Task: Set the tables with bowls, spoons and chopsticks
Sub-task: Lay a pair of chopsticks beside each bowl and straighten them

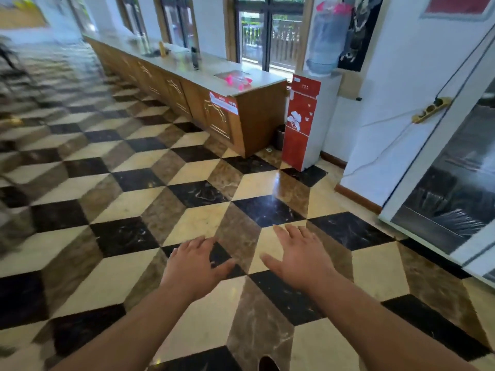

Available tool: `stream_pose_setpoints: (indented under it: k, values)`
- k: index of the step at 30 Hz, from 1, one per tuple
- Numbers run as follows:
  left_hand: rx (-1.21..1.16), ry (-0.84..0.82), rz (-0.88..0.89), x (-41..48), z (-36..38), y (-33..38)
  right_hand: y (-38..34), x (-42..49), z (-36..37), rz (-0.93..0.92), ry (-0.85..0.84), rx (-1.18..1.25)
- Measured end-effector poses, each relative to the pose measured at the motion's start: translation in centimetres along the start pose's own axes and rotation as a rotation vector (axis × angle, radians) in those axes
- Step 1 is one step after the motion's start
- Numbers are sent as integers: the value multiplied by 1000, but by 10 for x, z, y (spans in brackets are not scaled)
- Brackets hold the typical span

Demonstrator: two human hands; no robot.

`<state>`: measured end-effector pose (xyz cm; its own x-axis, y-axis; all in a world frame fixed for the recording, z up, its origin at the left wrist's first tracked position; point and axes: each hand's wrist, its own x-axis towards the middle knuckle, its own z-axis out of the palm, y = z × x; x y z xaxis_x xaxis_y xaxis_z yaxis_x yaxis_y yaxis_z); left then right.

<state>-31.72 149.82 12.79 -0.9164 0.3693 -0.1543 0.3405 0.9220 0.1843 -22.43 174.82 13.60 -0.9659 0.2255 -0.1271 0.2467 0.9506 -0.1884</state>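
Bowls, spoons and chopsticks cannot be made out for certain in this view; the dark shapes behind the glass of the cabinet (pixel 452 194) at 3 o'clock are too blurred to name. Both hands are stretched out palm-down over the floor (pixel 187 162), empty, fingers spread and loose. The left hand (pixel 194 266) sits at about 6 o'clock, the right hand (pixel 301 259) just beside it toward 5 o'clock, thumbs pointing at each other and apart. Bare forearms run back to the bottom edge. The floor is a cube pattern of black, cream and brown tiles. At 12 o'clock a long wooden counter (pixel 187 84) runs away along the windows (pixel 267 30), with pink items (pixel 238 80) lying on its near end. A red-fronted water dispenser (pixel 302 121) stands just beside the counter's end at 1 o'clock, a water bottle (pixel 326 38) on top. A small bin (pixel 280 136) is tucked between counter and dispenser. The left edge is smeared by motion blur.
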Motion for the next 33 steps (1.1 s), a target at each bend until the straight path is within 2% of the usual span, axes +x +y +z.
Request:
stream_pose_setpoints:
  k: [5, 10, 15, 21, 25, 33]
  values:
    - [-57, -22, -214, 65, -27, -50, -42, 133, -13, -200, -63, 20]
    - [-89, 23, -393, 109, -54, -111, -112, 248, -20, -387, -136, -55]
    - [-168, 70, -614, 121, -52, -190, -223, 315, 2, -604, -200, -135]
    - [-348, 63, -900, 136, -50, -329, -378, 380, 42, -786, -247, -219]
    - [-412, 59, -945, 150, -72, -413, -482, 416, 53, -836, -294, -248]
    - [-408, 188, -1035, 158, -146, -566, -671, 487, 54, -936, -277, -122]
